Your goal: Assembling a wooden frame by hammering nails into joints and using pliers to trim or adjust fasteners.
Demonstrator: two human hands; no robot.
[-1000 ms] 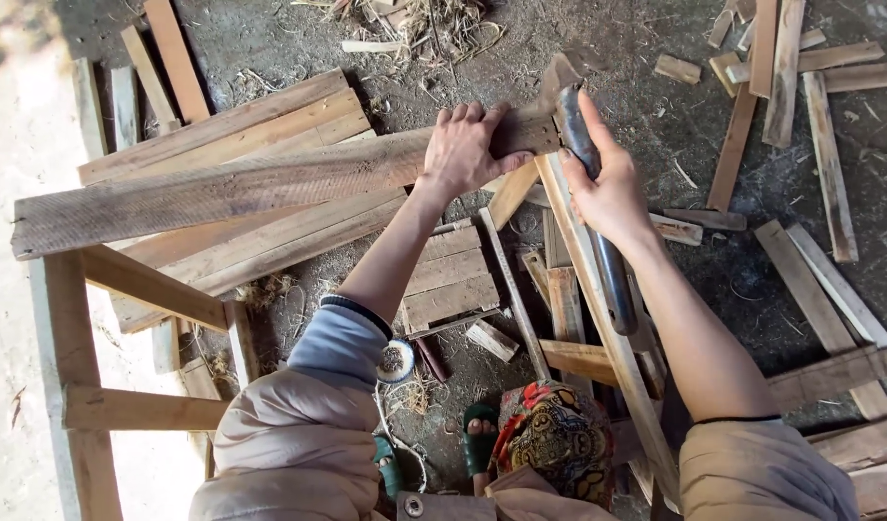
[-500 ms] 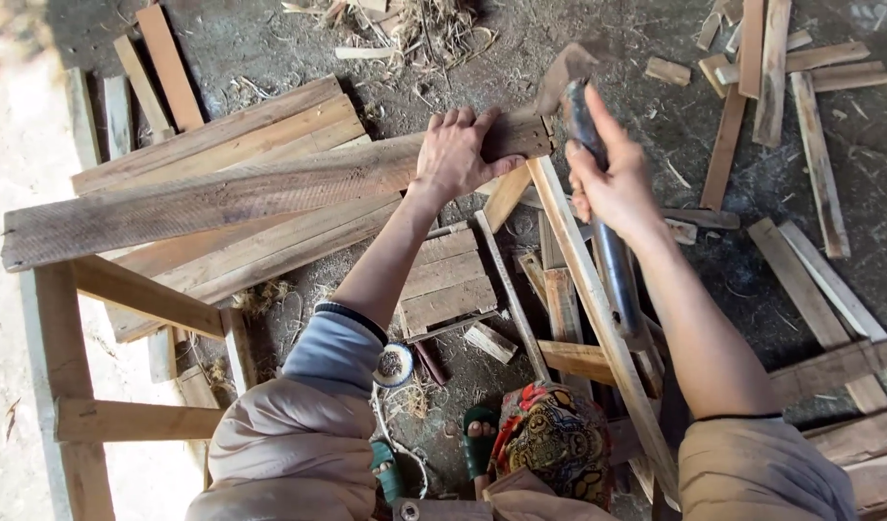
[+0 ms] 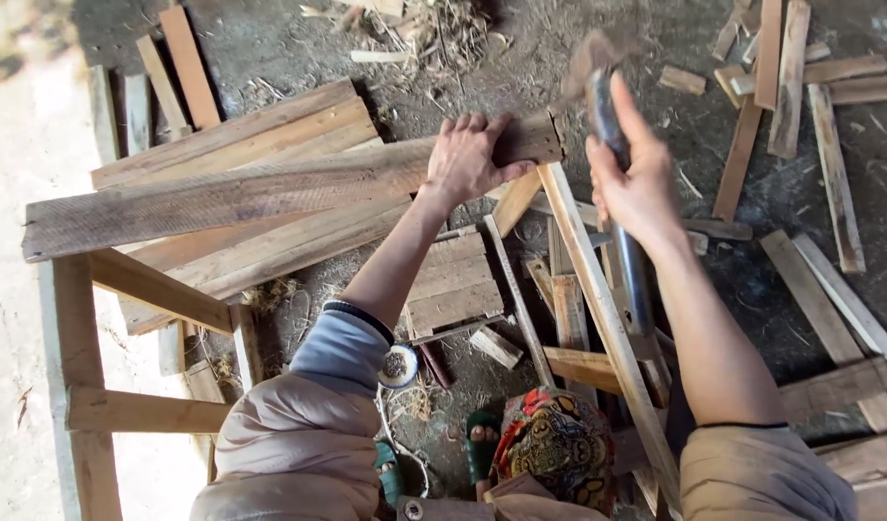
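Left hand spread flat, palm down, over the right end of a long weathered plank, fingers draped over its far edge, thumb along the near side. Right hand wrapped tight round the dark handle of a hammer, head blurred, raised just above and to the right of the plank's end. Plank laid across a wooden frame, its right end over a slanted lath. Bare dirt ground just beyond the plank's end; loose scrap slats farther right, stacked boards behind the plank on the left.
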